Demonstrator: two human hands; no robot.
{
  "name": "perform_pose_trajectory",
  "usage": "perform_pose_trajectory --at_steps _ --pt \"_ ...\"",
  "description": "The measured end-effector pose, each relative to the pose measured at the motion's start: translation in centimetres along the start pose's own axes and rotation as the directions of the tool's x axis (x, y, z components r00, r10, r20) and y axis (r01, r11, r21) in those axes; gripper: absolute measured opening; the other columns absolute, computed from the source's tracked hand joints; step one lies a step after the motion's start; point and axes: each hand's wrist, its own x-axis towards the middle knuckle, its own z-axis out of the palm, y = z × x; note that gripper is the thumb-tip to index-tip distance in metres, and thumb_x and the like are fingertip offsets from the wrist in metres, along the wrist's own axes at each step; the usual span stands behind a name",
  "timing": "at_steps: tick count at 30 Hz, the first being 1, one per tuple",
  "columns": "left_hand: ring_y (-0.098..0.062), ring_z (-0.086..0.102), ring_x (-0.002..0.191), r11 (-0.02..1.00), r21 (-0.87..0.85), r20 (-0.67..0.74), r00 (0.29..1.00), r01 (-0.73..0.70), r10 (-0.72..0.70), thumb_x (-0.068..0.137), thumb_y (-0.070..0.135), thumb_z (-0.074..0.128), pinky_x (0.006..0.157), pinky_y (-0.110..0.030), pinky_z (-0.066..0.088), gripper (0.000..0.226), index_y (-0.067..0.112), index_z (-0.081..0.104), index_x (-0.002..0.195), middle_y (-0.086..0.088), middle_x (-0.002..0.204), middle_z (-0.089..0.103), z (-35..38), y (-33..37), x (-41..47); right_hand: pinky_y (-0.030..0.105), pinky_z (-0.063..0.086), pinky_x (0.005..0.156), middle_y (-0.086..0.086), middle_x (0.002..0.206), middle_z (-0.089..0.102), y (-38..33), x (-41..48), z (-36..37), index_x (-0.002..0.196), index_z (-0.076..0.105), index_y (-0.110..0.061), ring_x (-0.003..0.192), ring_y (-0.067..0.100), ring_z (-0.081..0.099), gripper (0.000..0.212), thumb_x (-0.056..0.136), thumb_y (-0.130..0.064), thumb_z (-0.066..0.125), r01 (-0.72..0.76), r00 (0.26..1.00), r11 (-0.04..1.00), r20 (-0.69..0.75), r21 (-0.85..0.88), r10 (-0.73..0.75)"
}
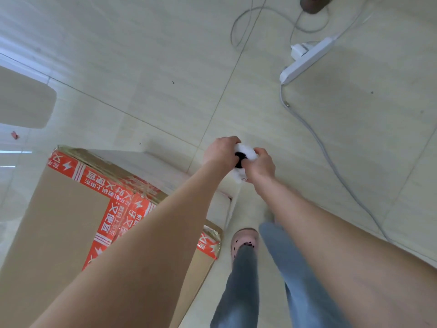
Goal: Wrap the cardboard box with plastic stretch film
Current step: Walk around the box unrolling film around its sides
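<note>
A tall cardboard box (59, 221) with red printed tape (94, 178) crossing its top stands on the floor at the lower left. Clear film glints along its upper edges. Beyond its far right corner, above the floor, both my hands hold a white roll of stretch film (246, 153) with a dark core. My left hand (221, 151) grips the roll from the left. My right hand (260, 165) grips it from the right. A sheet of film (220, 207) seems to stretch from the roll down to the box's right side.
A white power strip (307, 59) with a plug lies on the tiled floor at the upper right, and its grey cable (331, 162) trails down the right side. My legs in jeans and a pink shoe (243, 240) stand right of the box. A pale rounded object (23, 100) sits at far left.
</note>
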Motion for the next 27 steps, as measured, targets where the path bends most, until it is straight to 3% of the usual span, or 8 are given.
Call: perform_pose_trajectory --at_steps 3,6,10,14,19,23,25,27 --pt "-0.023 0.059 0.104 0.998 0.056 0.010 1.000 0.013 -0.014 0.083 0.010 0.054 0.071 -0.028 0.044 0.043 0.025 0.057 0.124 -0.002 0.116 0.062 -0.4 0.4 0.7 0.031 0.048 0.077 0.008 0.124 0.058 -0.6 0.6 -0.2 0.134 0.044 -0.018 0.098 0.026 0.059 0.049 0.086 -0.013 0.054 0.028 0.999 0.996 0.028 -0.086 -0.026" --pt "-0.024 0.061 0.094 0.997 0.066 -0.005 0.999 0.040 -0.040 0.082 0.008 0.054 0.065 -0.028 0.043 0.035 0.020 0.061 0.113 -0.004 0.108 0.064 -1.2 0.3 1.3 0.030 0.047 0.075 0.006 0.120 0.061 -1.8 0.9 0.0 0.132 0.048 -0.019 0.095 0.025 0.059 0.050 0.084 -0.014 0.057 0.052 0.999 0.987 0.025 -0.154 -0.048" --pt "-0.024 0.061 0.085 0.986 -0.076 -0.077 0.986 0.145 -0.151 0.078 0.010 0.055 0.060 -0.028 0.043 0.029 0.018 0.062 0.105 -0.004 0.098 0.065 -2.0 -0.6 2.0 0.027 0.044 0.064 0.000 0.097 0.062 -3.9 1.3 0.4 0.113 0.058 -0.022 0.074 0.020 0.053 0.036 0.078 -0.014 0.061 0.091 0.996 0.969 0.011 -0.229 -0.091" --pt "-0.024 0.058 0.078 0.938 -0.230 -0.141 0.945 0.258 -0.294 0.076 0.014 0.060 0.060 -0.026 0.040 0.023 0.014 0.061 0.099 -0.004 0.086 0.064 -3.0 -2.4 2.7 0.026 0.042 0.066 -0.001 0.104 0.066 -6.2 1.7 1.6 0.109 0.060 -0.026 0.088 0.024 0.061 0.035 0.075 -0.017 0.060 0.213 0.977 0.910 0.056 -0.355 -0.206" --pt "-0.027 0.066 0.074 0.743 -0.536 -0.137 0.827 0.401 -0.546 0.074 0.020 0.064 0.068 -0.035 0.056 0.018 0.013 0.052 0.086 -0.003 0.079 0.061 -4.3 -5.0 3.3 0.028 0.044 0.072 0.001 0.106 0.066 -9.1 2.4 4.1 0.113 0.059 -0.022 0.096 0.025 0.061 0.035 0.078 -0.020 0.060 0.323 0.946 0.874 0.094 -0.362 -0.310" --pt "-0.022 0.066 0.055 0.535 -0.724 -0.076 0.721 0.436 -0.689 0.073 0.022 0.066 0.064 -0.039 0.059 0.020 0.013 0.048 0.073 -0.002 0.076 0.058 -4.7 -6.4 3.1 0.026 0.039 0.074 0.006 0.117 0.062 -10.2 3.1 6.2 0.126 0.053 -0.024 0.105 0.026 0.058 0.044 0.083 -0.030 0.060 0.322 0.944 0.861 0.207 -0.393 -0.258" --pt "-0.024 0.067 0.063 0.571 -0.692 -0.070 0.746 0.442 -0.662 0.074 0.024 0.066 0.067 -0.038 0.059 0.022 0.010 0.049 0.077 0.000 0.073 0.056 -5.0 -6.4 3.3 0.028 0.044 0.079 0.006 0.122 0.061 -10.5 3.3 6.8 0.130 0.052 -0.023 0.109 0.026 0.057 0.043 0.087 -0.025 0.054 0.313 0.945 0.860 0.223 -0.404 -0.240" --pt "-0.026 0.063 0.077 0.679 -0.573 -0.099 0.784 0.459 -0.613 0.076 0.024 0.064 0.067 -0.035 0.053 0.023 0.009 0.049 0.088 -0.002 0.081 0.055 -5.4 -6.3 3.5 0.031 0.046 0.090 0.006 0.127 0.060 -10.9 3.4 7.1 0.132 0.052 -0.021 0.114 0.027 0.056 0.044 0.088 -0.021 0.052 0.312 0.944 0.856 0.234 -0.413 -0.231"
